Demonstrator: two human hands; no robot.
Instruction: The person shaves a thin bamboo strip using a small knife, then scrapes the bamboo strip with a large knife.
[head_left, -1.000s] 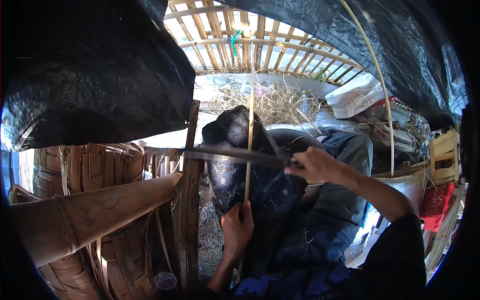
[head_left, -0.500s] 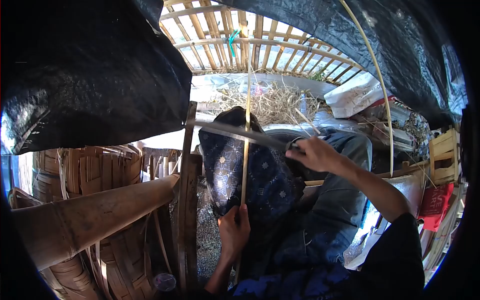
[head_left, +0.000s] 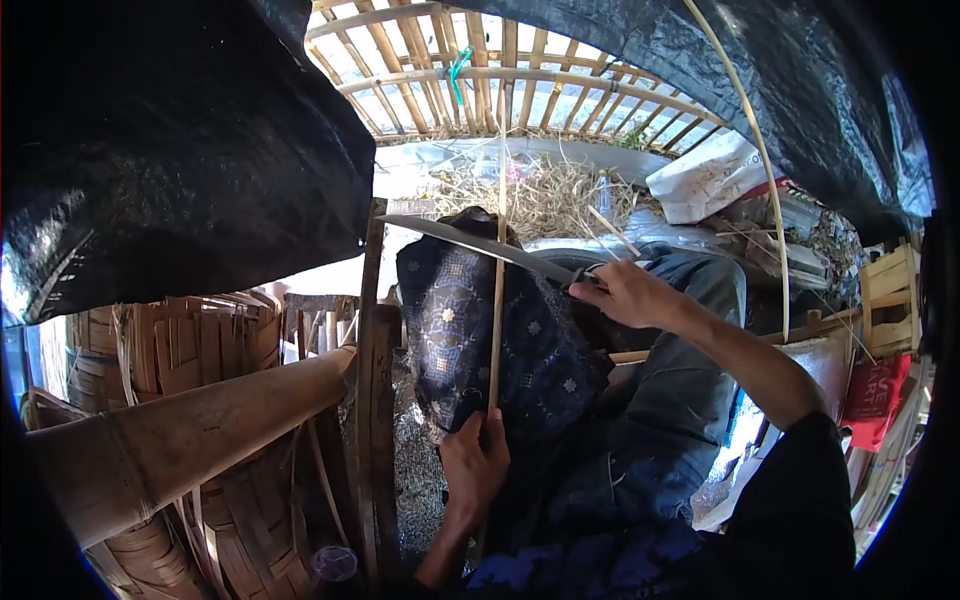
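My right hand [head_left: 632, 294] is closed round the dark handle of a long-bladed knife [head_left: 470, 240]. The blade points left, its tip near an upright wooden post [head_left: 372, 330], and it crosses a thin bamboo strip [head_left: 497, 340]. My left hand [head_left: 474, 462] pinches that strip between thumb and fingers low down. The strip runs up and away from me over a dark blue patterned cloth [head_left: 455, 330] draped on my lap. Whether the blade touches the strip I cannot tell.
A thick bamboo pole [head_left: 200, 435] juts in from the left above woven bamboo baskets [head_left: 200, 345]. Black plastic sheeting [head_left: 180, 160] hangs at upper left. Beyond my knees lie a heap of shavings [head_left: 550, 190] and a slatted bamboo fence [head_left: 530, 70]. A red bag [head_left: 875, 400] is at right.
The knife was blurred by motion and now shows sharply, with its blade slightly higher along the strip. My left hand still pinches the strip at about the same place.
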